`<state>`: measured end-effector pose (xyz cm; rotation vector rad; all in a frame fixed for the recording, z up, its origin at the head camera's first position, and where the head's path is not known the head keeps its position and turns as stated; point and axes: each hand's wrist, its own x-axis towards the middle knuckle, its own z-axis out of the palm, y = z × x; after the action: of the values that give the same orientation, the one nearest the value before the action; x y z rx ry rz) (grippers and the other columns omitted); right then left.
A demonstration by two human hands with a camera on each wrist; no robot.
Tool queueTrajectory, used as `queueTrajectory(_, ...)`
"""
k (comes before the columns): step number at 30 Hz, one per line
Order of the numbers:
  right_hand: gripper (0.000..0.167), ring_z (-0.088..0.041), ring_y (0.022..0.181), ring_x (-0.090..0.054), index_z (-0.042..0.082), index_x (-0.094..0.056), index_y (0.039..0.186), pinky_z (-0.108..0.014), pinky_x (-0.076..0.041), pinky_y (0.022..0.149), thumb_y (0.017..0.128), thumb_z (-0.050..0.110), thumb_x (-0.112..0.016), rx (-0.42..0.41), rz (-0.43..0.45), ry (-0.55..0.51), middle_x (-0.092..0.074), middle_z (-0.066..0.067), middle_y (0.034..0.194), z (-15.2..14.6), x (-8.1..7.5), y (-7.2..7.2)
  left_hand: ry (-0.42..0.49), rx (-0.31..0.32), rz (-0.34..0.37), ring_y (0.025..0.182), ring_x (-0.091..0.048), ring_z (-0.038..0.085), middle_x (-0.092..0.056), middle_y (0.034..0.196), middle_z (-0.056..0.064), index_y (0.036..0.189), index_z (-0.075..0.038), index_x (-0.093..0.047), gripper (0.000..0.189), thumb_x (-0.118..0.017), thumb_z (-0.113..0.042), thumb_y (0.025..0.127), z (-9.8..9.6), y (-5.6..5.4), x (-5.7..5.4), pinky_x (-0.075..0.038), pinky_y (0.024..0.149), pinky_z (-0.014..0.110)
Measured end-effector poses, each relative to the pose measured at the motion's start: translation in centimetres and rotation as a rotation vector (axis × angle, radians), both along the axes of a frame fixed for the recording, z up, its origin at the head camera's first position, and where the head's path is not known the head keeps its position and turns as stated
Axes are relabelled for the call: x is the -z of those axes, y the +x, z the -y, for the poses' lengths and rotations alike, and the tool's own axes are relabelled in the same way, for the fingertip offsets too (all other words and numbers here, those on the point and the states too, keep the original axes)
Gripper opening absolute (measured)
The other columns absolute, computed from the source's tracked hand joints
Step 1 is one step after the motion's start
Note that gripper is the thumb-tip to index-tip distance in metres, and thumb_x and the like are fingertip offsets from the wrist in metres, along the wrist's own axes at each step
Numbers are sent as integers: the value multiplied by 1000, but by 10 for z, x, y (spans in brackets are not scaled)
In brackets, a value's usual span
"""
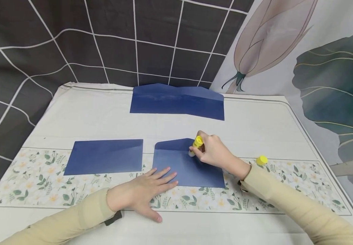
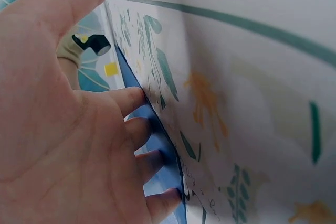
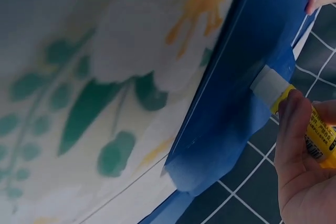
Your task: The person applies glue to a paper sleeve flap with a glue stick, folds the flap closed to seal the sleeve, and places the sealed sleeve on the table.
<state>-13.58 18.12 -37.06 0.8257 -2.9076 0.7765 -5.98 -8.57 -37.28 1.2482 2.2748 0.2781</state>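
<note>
Head view, left hand [image 1: 144, 190]: palm down with fingers spread apart, gripping nothing; fingertips rest on the near left part of the middle envelope [image 1: 194, 173].
Right hand [image 1: 216, 151]: fingers curled around a yellow glue stick [image 1: 198, 141], which is tilted, white end down over the middle envelope by its far flap.
Middle envelope: blue, flat on the tablecloth [image 1: 256, 126], flap opened to the far side.
Left envelope [image 1: 102, 158]: a blue rectangle lying just beside it.
Far blue paper [image 1: 176, 103]: at the table's far edge.
Yellow cap [image 1: 261, 160]: right of the middle envelope, near the right forearm.
Left wrist view, fingers: apart, tips on the blue envelope at its edge; the cap shows beyond.
Right wrist view, glue stick: clamped in the fingers, white tip against the blue paper.
</note>
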Motion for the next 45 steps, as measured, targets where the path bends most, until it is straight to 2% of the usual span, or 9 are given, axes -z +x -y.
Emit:
queueTrajectory(5, 21, -3, 48, -49, 5, -53, 89, -16, -43, 45, 88, 20, -68, -22, 23, -19, -59, -1, 64, 8, 2, -3, -2, -6, 15, 151, -2, 22, -7, 163, -1, 154, -20, -23, 98, -66, -63, 78, 0, 0, 0, -9, 121, 51)
queueTrajectory(12, 22, -3, 48, -51, 5, -53, 89, -14, -44, 45, 87, 20, -69, -66, 6, -17, -59, -2, 64, 21, 3, -7, 4, -17, 29, 151, -2, 23, -8, 163, -1, 154, -20, -23, 98, -66, -63, 77, 0, 0, -2, -8, 121, 51)
queueTrajectory(45, 23, -2, 48, -52, 5, -53, 94, -14, -45, 48, 90, 23, -67, -184, 20, -28, -60, -1, 65, 69, 3, -19, -20, -7, 11, 151, -2, 21, -8, 163, -3, 154, -21, -21, 100, -67, -64, 76, -2, -1, -1, -11, 121, 51)
